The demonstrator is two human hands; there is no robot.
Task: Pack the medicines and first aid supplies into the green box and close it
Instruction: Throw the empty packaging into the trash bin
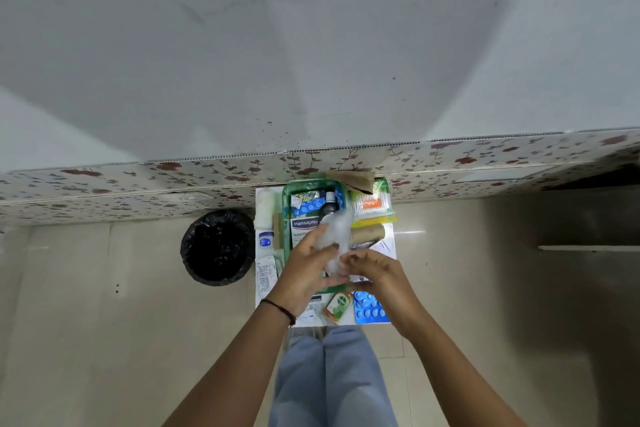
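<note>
The green box (286,218) lies open on a small white table (389,236), holding a Hansaplast pack (304,224), blue pill strips and a dark bottle (330,204). My left hand (304,270) grips a clear plastic packet (334,236) of white material above the box. My right hand (375,270) touches the packet's near end with its fingertips. Near the table's front edge lie a Dettol bottle (337,307) and a blue pill strip (369,308). A small white jar (266,239) and a white roll (265,206) sit left of the box.
A bin with a black liner (218,248) stands on the floor left of the table. Cotton buds in a packet (372,204), a cardboard tube (369,232) and brown paper (356,180) lie right of the box. A floral-patterned wall strip runs behind the table.
</note>
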